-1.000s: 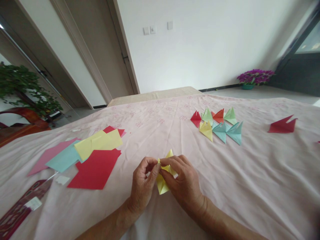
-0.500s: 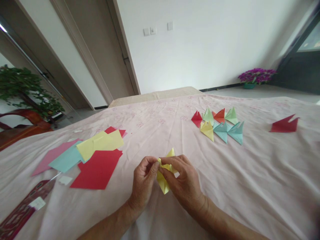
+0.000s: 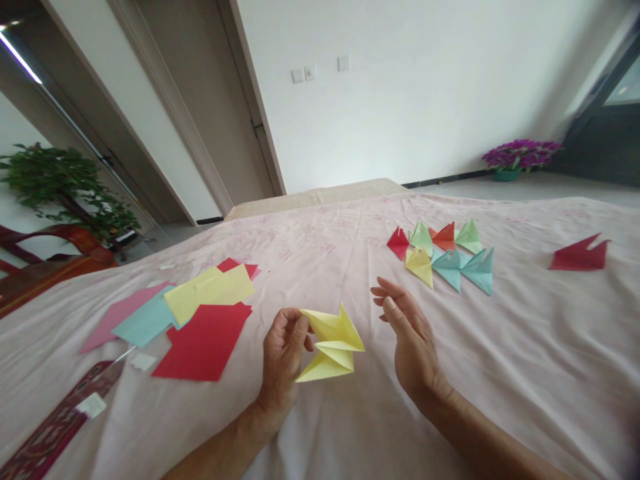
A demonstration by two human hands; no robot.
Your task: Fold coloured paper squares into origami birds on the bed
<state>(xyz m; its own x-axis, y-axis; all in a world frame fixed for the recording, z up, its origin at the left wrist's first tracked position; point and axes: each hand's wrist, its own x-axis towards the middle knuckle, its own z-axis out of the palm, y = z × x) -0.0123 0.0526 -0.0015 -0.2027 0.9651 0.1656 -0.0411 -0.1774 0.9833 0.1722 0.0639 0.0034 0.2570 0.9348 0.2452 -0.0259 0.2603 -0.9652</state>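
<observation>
Head view shows us our left hand (image 3: 283, 353) clamping a yellow, angular folded-paper shape (image 3: 337, 333) between thumb and fingers, seemingly just above the pink floral cloth (image 3: 310, 273). Our right hand (image 3: 413, 347) hangs nearby, fingers parted; multicoloured, pointed folded-paper pieces (image 3: 447, 265) lie beyond.

A pink flowered cloth (image 3: 305, 280) is carrying brightly colored paper.
Overlapping red, yellow, blue and pink sheets (image 3: 203, 343) are lying at left near a maroon patterned object (image 3: 53, 430); seven folded pieces (image 3: 447, 265) are clustering at right, a red folded piece (image 3: 579, 255) resting well apart.
</observation>
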